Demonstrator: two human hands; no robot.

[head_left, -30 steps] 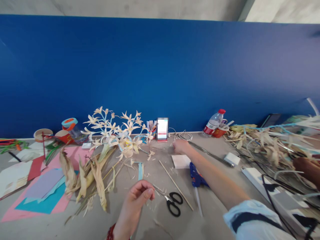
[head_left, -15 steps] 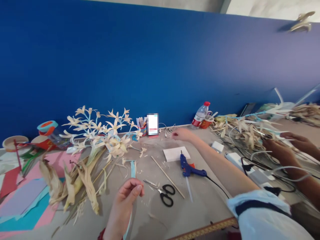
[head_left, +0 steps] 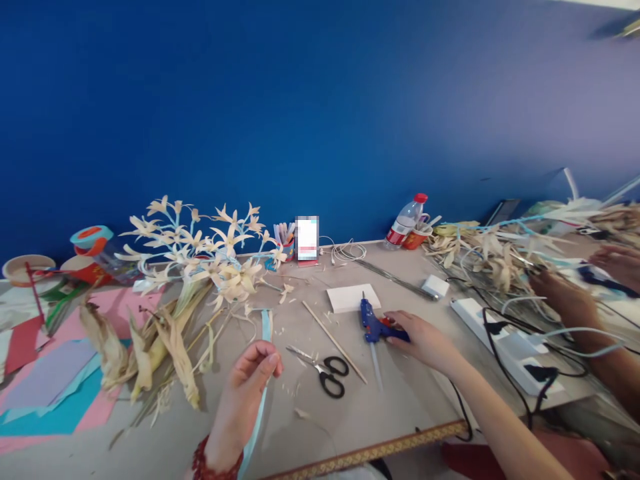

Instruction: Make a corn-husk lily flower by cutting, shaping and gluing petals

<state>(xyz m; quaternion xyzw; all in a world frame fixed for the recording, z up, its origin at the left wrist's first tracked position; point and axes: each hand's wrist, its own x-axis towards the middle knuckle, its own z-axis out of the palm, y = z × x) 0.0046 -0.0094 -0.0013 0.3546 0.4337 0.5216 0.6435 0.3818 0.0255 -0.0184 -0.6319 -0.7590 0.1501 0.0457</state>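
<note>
My right hand (head_left: pixel 420 340) has its fingers around the handle of a blue hot glue gun (head_left: pixel 369 321), which lies on the table with a clear glue stick (head_left: pixel 376 367) sticking out behind. My left hand (head_left: pixel 253 377) is closed in a pinch; whatever its fingertips hold is too small to make out. A light blue strip (head_left: pixel 266 325) runs behind that hand and shows again below it. Black-handled scissors (head_left: pixel 333 377) and a thin stick (head_left: pixel 335 342) lie between my hands. Beyond the glue gun's nozzle is a white block (head_left: pixel 350 299).
Pale husk flowers on blue stems (head_left: pixel 227 247), dried corn husks (head_left: pixel 180 360) and coloured paper (head_left: pixel 50 373) fill the left. At the back stand a phone (head_left: pixel 307 239) and a bottle (head_left: pixel 406 223). To the right, a power strip (head_left: pixel 475 320) with cords lies near another person's hands (head_left: pixel 563 293).
My right hand has come back from the cables near the wall to the glue gun's handle. My left hand stays pinched in nearly the same place. The view has tilted slightly downward.
</note>
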